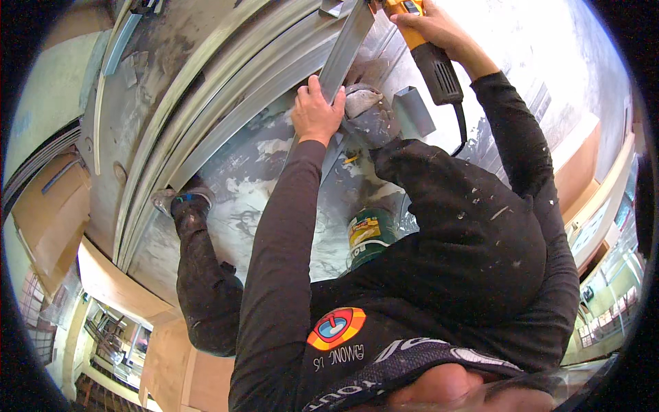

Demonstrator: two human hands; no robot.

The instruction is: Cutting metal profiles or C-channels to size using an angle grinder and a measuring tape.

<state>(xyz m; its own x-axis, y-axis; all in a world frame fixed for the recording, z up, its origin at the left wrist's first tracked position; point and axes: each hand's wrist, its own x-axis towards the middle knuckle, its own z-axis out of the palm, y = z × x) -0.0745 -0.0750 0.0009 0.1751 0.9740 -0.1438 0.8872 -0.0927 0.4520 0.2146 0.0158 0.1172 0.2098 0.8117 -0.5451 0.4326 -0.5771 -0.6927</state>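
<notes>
My left hand (pixel 318 111) is closed around a grey metal channel (pixel 347 49), its fingers and thumb on either side. The channel slants away from me toward the top edge of the view. In my right hand (pixel 445 31) is a yellow and black angle grinder (pixel 438 74), gripped by its body. Its head reaches the far end of the channel, but the disc does not show clearly. A dark power cord (pixel 461 130) hangs from its rear. My shoe (pixel 362 100) is close beside the channel, and a short box-shaped metal offcut (pixel 414 113) lies to its right.
Several long metal profiles (pixel 230 123) lie side by side on the left. A green bucket (pixel 371 237) stands between my legs, with a small yellow piece (pixel 351 159) on the stained floor (pixel 237 185) beyond it. Wooden panels (pixel 580 161) are at the right.
</notes>
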